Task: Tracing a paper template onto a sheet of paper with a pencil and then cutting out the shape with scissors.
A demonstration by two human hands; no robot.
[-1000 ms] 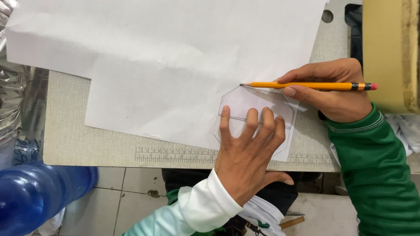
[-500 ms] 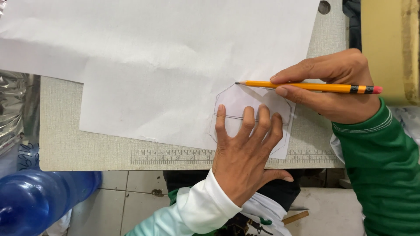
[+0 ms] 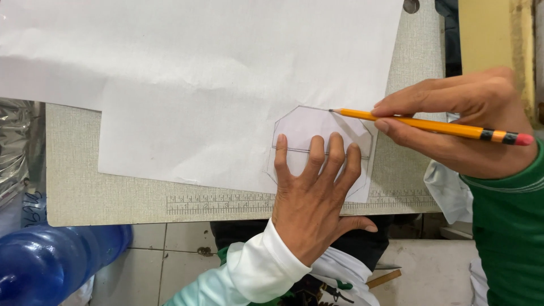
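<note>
My left hand [image 3: 315, 199] lies flat, fingers spread, pressing a translucent octagonal template [image 3: 306, 127] onto a white paper sheet [image 3: 187, 130]. My right hand [image 3: 464, 122] grips a yellow pencil [image 3: 430, 124] with a pink eraser end. The pencil's tip touches the template's upper edge, near its top right corner. A pencil line crosses the template just under my left fingertips. A larger white sheet [image 3: 198, 39] overlaps the smaller one from above.
The papers lie on a grey table [image 3: 79, 187] with a printed ruler strip [image 3: 221, 203] along its near edge. A blue water jug [image 3: 51, 263] stands at lower left, clear plastic at far left. A yellow panel [image 3: 487, 34] rises at upper right. Tiled floor shows below.
The pencil tip has stayed along the template's top edge, shifting slightly. My left hand keeps pressing the template in the same place.
</note>
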